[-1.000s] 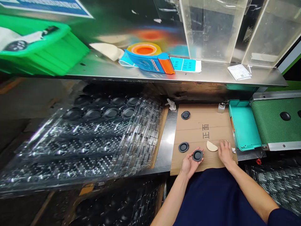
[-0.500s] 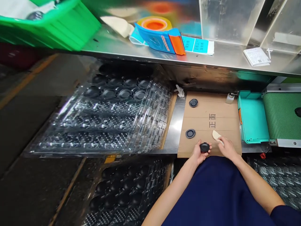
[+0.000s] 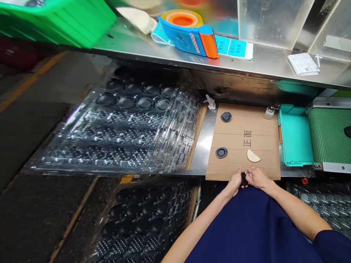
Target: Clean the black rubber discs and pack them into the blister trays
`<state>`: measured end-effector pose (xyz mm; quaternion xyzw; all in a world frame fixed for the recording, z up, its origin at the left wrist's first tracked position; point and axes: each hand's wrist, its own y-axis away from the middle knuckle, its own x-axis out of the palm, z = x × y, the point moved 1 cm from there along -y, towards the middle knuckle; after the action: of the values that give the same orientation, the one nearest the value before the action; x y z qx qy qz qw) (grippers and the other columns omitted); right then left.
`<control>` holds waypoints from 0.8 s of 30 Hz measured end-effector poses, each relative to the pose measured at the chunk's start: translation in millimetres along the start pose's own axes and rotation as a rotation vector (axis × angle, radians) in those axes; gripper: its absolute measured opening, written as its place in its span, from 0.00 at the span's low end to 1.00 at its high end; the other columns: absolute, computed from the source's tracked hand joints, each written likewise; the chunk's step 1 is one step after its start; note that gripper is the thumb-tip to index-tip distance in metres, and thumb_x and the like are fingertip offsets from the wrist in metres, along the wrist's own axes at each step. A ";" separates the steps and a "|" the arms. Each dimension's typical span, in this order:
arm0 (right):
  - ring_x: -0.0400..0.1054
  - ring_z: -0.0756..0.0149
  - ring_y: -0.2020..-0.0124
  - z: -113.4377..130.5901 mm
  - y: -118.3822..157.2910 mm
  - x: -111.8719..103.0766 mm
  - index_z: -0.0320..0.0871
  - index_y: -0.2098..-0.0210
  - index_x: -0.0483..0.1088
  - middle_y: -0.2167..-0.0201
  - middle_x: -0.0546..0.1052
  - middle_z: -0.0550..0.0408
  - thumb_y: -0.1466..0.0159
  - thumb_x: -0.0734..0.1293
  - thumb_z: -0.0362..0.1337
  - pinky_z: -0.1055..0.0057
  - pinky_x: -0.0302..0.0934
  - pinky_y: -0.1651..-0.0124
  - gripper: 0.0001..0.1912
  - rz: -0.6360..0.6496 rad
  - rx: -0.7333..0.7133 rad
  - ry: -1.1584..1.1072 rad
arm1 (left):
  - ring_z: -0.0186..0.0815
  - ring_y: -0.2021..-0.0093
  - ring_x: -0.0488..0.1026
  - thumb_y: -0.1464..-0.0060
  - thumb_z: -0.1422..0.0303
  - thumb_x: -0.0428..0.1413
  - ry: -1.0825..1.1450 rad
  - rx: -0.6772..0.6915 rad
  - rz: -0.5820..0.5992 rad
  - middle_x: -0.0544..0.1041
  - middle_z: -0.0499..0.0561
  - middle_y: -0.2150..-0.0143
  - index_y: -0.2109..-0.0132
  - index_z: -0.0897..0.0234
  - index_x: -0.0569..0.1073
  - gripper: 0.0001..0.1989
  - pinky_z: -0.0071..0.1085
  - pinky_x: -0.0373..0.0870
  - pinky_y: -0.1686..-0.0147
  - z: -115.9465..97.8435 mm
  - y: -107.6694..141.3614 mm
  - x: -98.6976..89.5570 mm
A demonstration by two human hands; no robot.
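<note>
Close to my body, at the near edge of the cardboard sheet [image 3: 233, 168], my left hand [image 3: 235, 182] grips a small black round case [image 3: 244, 179]. My right hand [image 3: 257, 177] is closed on the same case from the right; its fingers partly cover it. A cream half-round pad [image 3: 253, 156] lies on the cardboard just beyond my right hand. Two dark round parts, one nearer [image 3: 221, 152] and one farther [image 3: 226, 117], rest along the left side of the sheet.
Stacked clear trays [image 3: 131, 135] with black round parts stand left. A small bottle [image 3: 269, 113], a teal bin [image 3: 296, 137] and a green conveyor belt [image 3: 329, 135] are on the right. The steel shelf [image 3: 263, 67] above carries a tape dispenser [image 3: 186, 36] and a green crate [image 3: 68, 22].
My right hand has let go of the cream pad, which now lies on the cardboard, and has moved left onto the black case. My left hand has drawn the case nearer my body.
</note>
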<state>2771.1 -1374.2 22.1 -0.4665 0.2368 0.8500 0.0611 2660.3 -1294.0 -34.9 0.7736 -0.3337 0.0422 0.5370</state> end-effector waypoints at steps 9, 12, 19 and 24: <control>0.71 0.64 0.65 -8.4 -0.6 -10.7 0.42 0.68 0.76 0.65 0.79 0.51 0.37 0.64 0.33 0.72 0.55 0.62 0.08 0.048 -0.087 0.039 | 0.34 0.85 0.69 0.35 0.44 0.43 -0.375 0.046 0.015 0.74 0.57 0.82 0.73 0.69 0.76 0.35 0.26 0.56 0.86 -3.5 3.9 7.3; 0.71 0.64 0.66 -11.2 -1.7 -13.4 0.41 0.68 0.76 0.65 0.79 0.51 0.38 0.64 0.34 0.72 0.54 0.63 0.08 0.058 -0.105 0.047 | 0.33 0.84 0.69 0.37 0.39 0.39 -0.494 0.062 0.009 0.75 0.56 0.81 0.72 0.69 0.77 0.40 0.26 0.58 0.84 -4.7 5.8 8.5; 0.71 0.64 0.66 -8.0 -3.8 -11.3 0.41 0.68 0.76 0.65 0.80 0.51 0.37 0.64 0.35 0.71 0.52 0.65 0.08 0.071 -0.092 0.080 | 0.34 0.81 0.70 0.41 0.35 0.35 -0.631 0.090 -0.019 0.76 0.55 0.80 0.73 0.66 0.76 0.43 0.29 0.62 0.80 -6.2 7.4 8.8; 0.71 0.64 0.65 -4.5 -2.6 -2.2 0.42 0.67 0.75 0.65 0.80 0.51 0.36 0.64 0.36 0.72 0.52 0.63 0.08 0.052 -0.021 0.074 | 0.34 0.83 0.69 0.39 0.37 0.34 -0.642 0.117 -0.038 0.76 0.57 0.80 0.77 0.65 0.73 0.42 0.29 0.60 0.82 -7.8 9.4 9.6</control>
<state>2776.6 -1373.8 21.0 -0.4920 0.2421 0.8359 0.0251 2664.7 -1293.7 -20.0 0.7831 -0.4687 -0.1947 0.3595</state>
